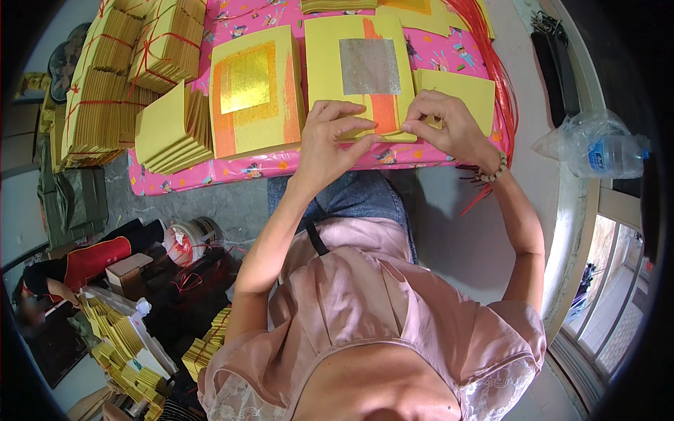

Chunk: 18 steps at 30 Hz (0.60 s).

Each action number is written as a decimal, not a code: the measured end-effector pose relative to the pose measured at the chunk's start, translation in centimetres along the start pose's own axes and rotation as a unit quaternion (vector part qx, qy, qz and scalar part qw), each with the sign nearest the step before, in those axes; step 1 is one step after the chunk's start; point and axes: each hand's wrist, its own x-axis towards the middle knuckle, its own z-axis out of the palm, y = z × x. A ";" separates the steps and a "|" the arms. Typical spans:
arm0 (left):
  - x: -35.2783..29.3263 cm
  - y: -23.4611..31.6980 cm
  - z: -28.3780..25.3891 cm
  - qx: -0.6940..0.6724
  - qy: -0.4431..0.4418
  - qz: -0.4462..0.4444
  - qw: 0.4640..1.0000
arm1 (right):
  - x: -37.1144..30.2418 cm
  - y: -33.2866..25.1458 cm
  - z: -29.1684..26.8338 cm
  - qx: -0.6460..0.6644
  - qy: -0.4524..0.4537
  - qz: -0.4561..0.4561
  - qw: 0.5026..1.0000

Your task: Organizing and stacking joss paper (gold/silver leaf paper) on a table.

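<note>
On the table (pixel 246 168), a paper pile (pixel 358 63) lies between a second pile (pixel 249 91) leftward and strings (pixel 500 77) rightward; folded papers (pixel 172 133) sit farther left, tied bundles (pixel 165 56) behind them.

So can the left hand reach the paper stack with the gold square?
Probably yes: the left hand is just beside the gold-foil paper stack and nothing seems to block the way, though it's busy at the silver-foil paper.

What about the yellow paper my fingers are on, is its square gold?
No, the yellow paper at your left hand and right hand bears a silver square.
</note>
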 end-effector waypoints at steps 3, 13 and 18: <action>0.2 0.3 0.0 0.009 0.004 -0.002 1.000 | 0.3 -1.1 -0.3 -0.023 -0.015 0.036 0.999; 1.0 1.6 1.5 0.049 0.045 0.032 0.997 | 0.6 -3.4 1.5 -0.093 0.151 -0.095 0.979; 0.9 1.8 1.3 -0.108 0.065 -0.126 0.984 | 0.6 -2.0 5.0 0.101 0.313 0.095 0.939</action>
